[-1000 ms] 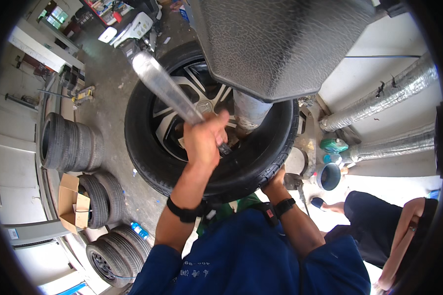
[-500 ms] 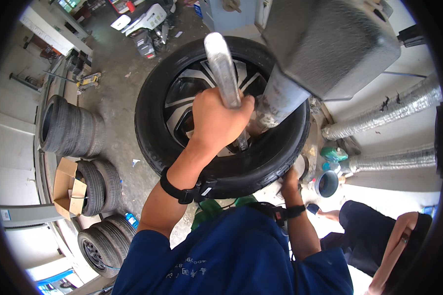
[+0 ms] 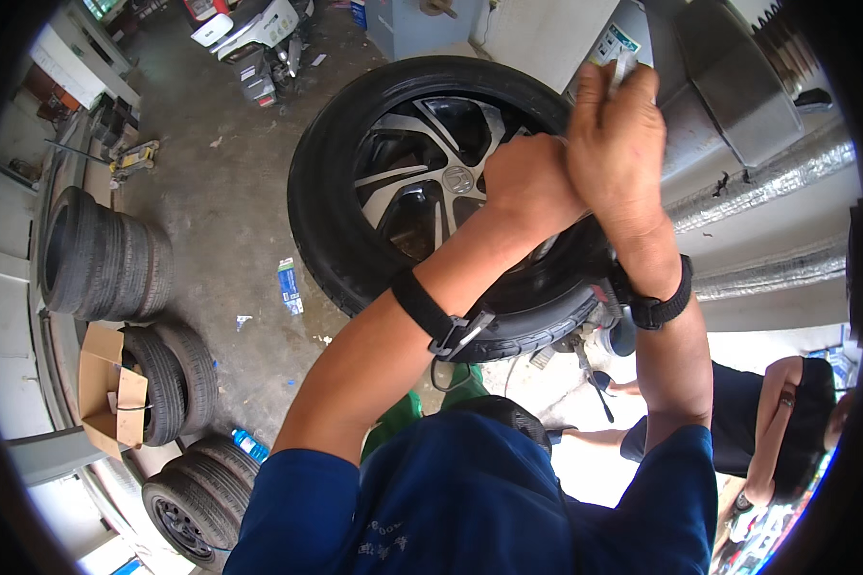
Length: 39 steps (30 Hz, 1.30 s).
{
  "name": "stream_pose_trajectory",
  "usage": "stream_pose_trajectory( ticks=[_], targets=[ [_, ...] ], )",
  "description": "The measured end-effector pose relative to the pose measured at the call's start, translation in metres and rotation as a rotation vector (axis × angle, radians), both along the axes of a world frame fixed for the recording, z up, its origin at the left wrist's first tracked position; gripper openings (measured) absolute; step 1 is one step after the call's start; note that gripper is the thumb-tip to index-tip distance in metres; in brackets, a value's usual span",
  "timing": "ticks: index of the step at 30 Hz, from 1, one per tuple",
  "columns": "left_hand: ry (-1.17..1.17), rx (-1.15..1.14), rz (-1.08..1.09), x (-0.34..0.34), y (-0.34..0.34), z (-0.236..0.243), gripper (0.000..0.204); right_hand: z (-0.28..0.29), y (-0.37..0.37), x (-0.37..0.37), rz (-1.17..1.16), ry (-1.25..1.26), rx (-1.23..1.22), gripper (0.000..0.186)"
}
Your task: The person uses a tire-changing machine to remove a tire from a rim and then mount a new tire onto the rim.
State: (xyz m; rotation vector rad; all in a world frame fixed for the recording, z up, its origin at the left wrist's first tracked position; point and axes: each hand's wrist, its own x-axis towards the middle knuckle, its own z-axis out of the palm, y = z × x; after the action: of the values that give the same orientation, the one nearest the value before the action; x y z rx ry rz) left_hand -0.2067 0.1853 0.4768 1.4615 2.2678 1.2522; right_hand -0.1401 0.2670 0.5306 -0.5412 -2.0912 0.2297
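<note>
A black tyre (image 3: 328,206) on an alloy wheel (image 3: 403,179) lies tilted before me, face up. A metal tyre lever (image 3: 624,65) pokes out above the fingers of my right hand (image 3: 619,144), which is closed around it. Against that hand, over the wheel's right side, is my left hand (image 3: 535,184), its fingers curled in a fist on the same lever. Most of the lever is hidden by my hands, as is the place where it meets the tyre.
A grey machine head (image 3: 710,86) stands close by my right hand. Used tyres (image 3: 105,254) and an open cardboard box (image 3: 105,388) line the left side. Another person (image 3: 729,412) is at the lower right. A scooter (image 3: 259,38) stands at the far left.
My right hand has come up from beside the tyre onto the lever. My left hand has moved right with the lever, which now leans right. The wheel shows farther right and more tilted.
</note>
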Motion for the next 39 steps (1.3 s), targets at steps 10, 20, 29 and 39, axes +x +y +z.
stream_pose_trajectory(
  ticks=[10,20,29,39],
  targets=[
    [-0.597,0.244,0.86,-0.155,-0.416,-0.122,0.02,-0.001,0.022,0.018,-0.213,-0.074,0.196,0.025],
    [-0.997,0.103,1.013,-0.235,-0.546,-0.233,0.024,-0.001,0.017,0.016,-0.466,-0.06,0.049,0.025],
    [-1.024,-0.193,0.677,-0.393,-0.404,-0.241,0.026,-0.01,0.009,0.029,-0.545,0.108,-0.092,0.025],
    [-0.968,-0.515,0.377,-0.554,-0.254,-0.256,0.028,-0.007,-0.02,-0.012,-0.712,0.386,-0.222,0.025]
  ],
)
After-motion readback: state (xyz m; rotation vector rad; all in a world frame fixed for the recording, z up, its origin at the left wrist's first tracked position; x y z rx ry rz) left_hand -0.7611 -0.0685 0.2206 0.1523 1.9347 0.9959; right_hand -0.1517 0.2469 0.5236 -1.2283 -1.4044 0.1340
